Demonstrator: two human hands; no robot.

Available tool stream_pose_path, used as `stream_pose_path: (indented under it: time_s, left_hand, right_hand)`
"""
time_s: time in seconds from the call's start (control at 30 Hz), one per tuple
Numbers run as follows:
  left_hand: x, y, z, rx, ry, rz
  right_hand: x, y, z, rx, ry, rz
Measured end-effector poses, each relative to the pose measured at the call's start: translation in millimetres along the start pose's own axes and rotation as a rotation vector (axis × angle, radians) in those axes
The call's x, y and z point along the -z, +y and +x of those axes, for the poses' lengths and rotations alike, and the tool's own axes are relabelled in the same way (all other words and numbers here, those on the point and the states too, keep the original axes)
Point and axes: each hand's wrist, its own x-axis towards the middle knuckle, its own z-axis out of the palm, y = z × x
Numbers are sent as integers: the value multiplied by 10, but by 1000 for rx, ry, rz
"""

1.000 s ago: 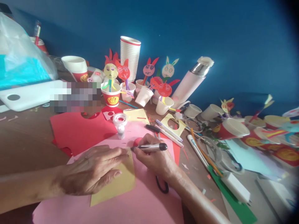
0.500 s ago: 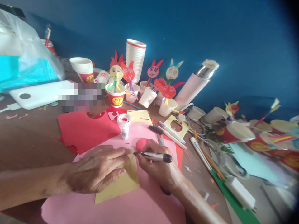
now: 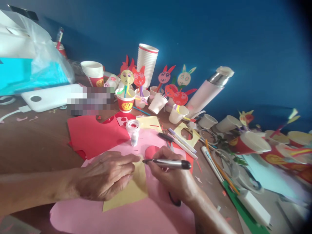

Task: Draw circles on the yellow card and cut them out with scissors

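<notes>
My left hand (image 3: 104, 177) lies flat, fingers stretched, across a piece of yellow paper (image 3: 126, 196) and presses it down. Between the fingers of my right hand (image 3: 173, 178) is a black-and-grey marker (image 3: 172, 163), its tip at the top right edge of the yellow paper, close to my left fingertips. Under both rests a large pink sheet (image 3: 156, 217). Just beyond the marker lies a red paper circle (image 3: 150, 151), partly covered by my right hand. A dark curved handle (image 3: 175, 201) shows below my right wrist.
Red paper (image 3: 95, 138) lies at the left, with a small white glue bottle (image 3: 134, 138) beside it. Capped pens (image 3: 182, 144) lie to the right. Behind stand paper cups with paper faces (image 3: 125, 104), a cup stack (image 3: 147, 66) and a leaning flask (image 3: 207, 91).
The view has shifted slightly, so the table's things appear further right. The marker in my right hand has tipped flatter, with its tip still by the yellow paper's edge. My left hand stays put.
</notes>
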Motion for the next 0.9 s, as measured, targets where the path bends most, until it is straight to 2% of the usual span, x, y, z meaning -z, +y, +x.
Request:
stream_pose_path:
  time_s: [0.1, 0.27, 0.5, 0.9]
  left_hand:
    - [-3, 4, -4, -8, 9, 32]
    - [-31, 6, -8, -8, 67, 47]
    - [-13, 3, 5, -11, 8, 48]
    - [-87, -6, -31, -3, 21, 20]
  right_hand:
    - [161, -13, 35, -25, 6, 50]
    - [305, -41, 34, 44, -88, 122]
    - [154, -30, -29, 10, -136, 44]
    - [67, 6, -18, 60, -182, 17]
